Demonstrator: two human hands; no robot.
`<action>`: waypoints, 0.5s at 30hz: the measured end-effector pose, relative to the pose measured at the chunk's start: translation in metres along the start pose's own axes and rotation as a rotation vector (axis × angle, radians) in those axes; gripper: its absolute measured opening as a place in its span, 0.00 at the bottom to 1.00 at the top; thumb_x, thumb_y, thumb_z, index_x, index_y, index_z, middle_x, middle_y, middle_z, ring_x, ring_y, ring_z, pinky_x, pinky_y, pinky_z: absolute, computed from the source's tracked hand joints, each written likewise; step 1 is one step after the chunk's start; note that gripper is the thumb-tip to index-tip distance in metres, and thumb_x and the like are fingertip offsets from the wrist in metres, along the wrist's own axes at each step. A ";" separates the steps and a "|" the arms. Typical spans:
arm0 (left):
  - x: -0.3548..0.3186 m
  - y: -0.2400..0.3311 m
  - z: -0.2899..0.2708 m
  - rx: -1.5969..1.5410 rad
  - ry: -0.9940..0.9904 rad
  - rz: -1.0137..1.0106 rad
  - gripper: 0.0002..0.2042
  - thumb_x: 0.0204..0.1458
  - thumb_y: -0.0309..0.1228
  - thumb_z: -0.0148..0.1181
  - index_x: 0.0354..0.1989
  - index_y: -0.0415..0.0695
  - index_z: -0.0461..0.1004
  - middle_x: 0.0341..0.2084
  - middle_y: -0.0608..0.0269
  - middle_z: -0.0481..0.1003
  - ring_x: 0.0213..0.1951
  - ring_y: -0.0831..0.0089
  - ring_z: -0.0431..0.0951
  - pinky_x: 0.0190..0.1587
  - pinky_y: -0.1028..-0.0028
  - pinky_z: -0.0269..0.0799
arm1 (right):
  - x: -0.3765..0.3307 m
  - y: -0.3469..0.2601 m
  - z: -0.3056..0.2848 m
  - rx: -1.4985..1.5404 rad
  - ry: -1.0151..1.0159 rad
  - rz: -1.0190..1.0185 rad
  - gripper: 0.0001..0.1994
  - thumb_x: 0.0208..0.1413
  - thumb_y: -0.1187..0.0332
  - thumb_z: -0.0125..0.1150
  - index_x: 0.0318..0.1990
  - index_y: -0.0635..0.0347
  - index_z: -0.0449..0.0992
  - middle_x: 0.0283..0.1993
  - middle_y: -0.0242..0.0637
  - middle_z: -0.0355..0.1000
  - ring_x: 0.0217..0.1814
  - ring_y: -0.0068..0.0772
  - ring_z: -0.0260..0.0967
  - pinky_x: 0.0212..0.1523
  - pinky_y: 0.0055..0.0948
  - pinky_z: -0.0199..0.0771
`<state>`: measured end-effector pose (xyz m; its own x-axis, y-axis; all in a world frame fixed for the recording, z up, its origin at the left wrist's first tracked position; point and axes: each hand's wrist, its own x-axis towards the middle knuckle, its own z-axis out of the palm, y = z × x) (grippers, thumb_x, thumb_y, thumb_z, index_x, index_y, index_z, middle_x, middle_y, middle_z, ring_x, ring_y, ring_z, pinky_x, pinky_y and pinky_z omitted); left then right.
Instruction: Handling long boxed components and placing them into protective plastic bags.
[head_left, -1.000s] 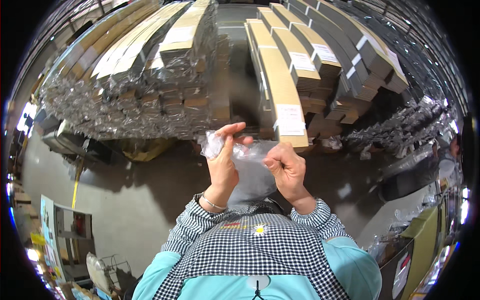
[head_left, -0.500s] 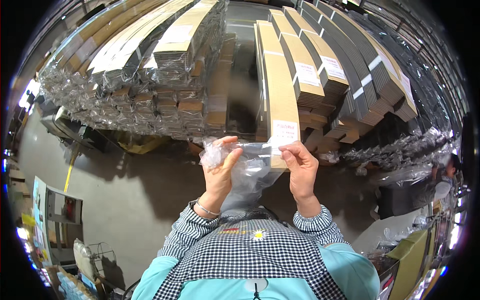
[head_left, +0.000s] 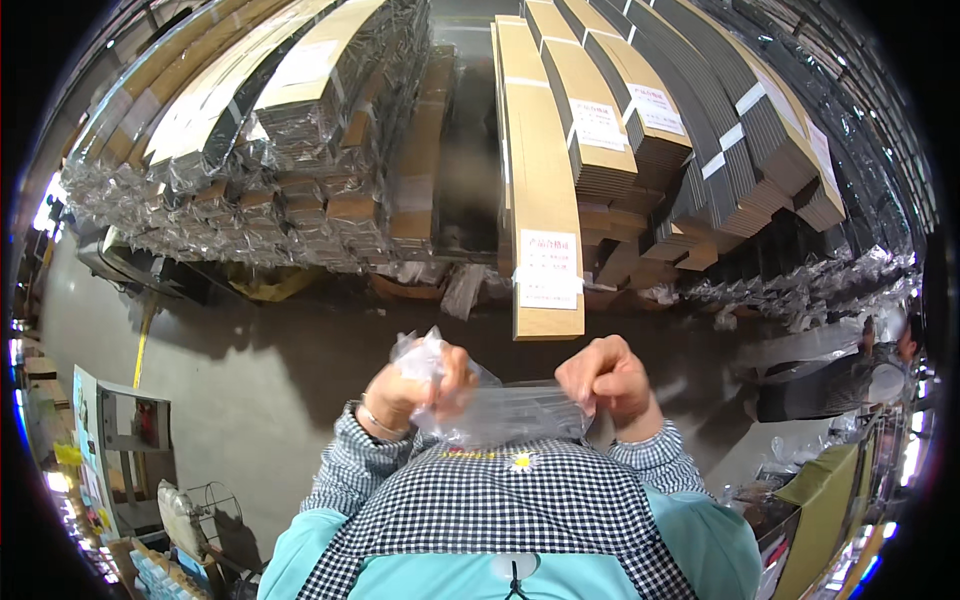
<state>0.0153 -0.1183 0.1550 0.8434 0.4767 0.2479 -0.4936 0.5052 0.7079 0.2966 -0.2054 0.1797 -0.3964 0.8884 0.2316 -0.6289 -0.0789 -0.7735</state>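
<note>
My left hand (head_left: 424,383) grips a bunched end of a clear plastic bag (head_left: 510,412), with crumpled film standing up over the fingers. The fingers of my right hand (head_left: 608,378) are closed in a pinch on the bag's other side. Between my hands the film is drawn out in front of my checked apron (head_left: 500,495). Just beyond, a long tan bundle (head_left: 541,190) with a white printed label (head_left: 548,268) sticks out toward me. Its near end is bare and apart from the bag.
Strapped bundles (head_left: 745,140) of dark and tan strips are stacked at the right. Film-wrapped stacks (head_left: 300,150) fill the left. A grey metal frame (head_left: 130,425) stands at lower left. Another person (head_left: 840,385) is at the far right beside loose film.
Both hands have drawn back toward my body with the plastic bag. The bag has come off the labelled bundle's end, and my left fingers have closed round the bunched film.
</note>
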 end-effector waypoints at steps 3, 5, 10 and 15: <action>0.027 0.020 -0.011 0.801 -0.074 -0.075 0.06 0.49 0.28 0.66 0.30 0.38 0.78 0.21 0.58 0.77 0.25 0.67 0.77 0.29 0.69 0.71 | -0.023 -0.024 -0.022 -0.655 -0.066 0.215 0.07 0.51 0.72 0.65 0.33 0.69 0.81 0.32 0.39 0.78 0.35 0.30 0.75 0.38 0.27 0.74; 0.043 0.005 -0.031 1.442 -0.073 -0.057 0.11 0.43 0.21 0.60 0.37 0.44 0.80 0.30 0.57 0.80 0.31 0.58 0.81 0.36 0.63 0.76 | -0.031 -0.005 -0.044 -1.159 0.082 0.204 0.07 0.52 0.71 0.63 0.34 0.64 0.81 0.35 0.40 0.79 0.35 0.35 0.74 0.37 0.32 0.74; 0.069 -0.017 -0.031 1.637 -0.089 -0.010 0.13 0.32 0.17 0.61 0.32 0.37 0.76 0.32 0.56 0.76 0.32 0.52 0.78 0.34 0.64 0.75 | -0.035 0.027 -0.089 -1.871 0.172 -0.188 0.04 0.49 0.72 0.58 0.26 0.63 0.75 0.29 0.42 0.72 0.28 0.45 0.68 0.33 0.38 0.72; 0.084 0.003 -0.024 1.292 -0.131 0.062 0.07 0.44 0.21 0.65 0.32 0.39 0.78 0.30 0.60 0.79 0.32 0.61 0.81 0.38 0.70 0.76 | -0.023 0.008 -0.071 -1.496 0.331 -0.442 0.03 0.49 0.76 0.54 0.32 0.62 0.67 0.27 0.42 0.64 0.25 0.44 0.66 0.27 0.37 0.68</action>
<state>0.0800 -0.0599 0.1621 0.8773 0.3636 0.3135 -0.0341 -0.6041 0.7962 0.3477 -0.1944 0.1262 -0.0876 0.7901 0.6067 0.6232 0.5186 -0.5854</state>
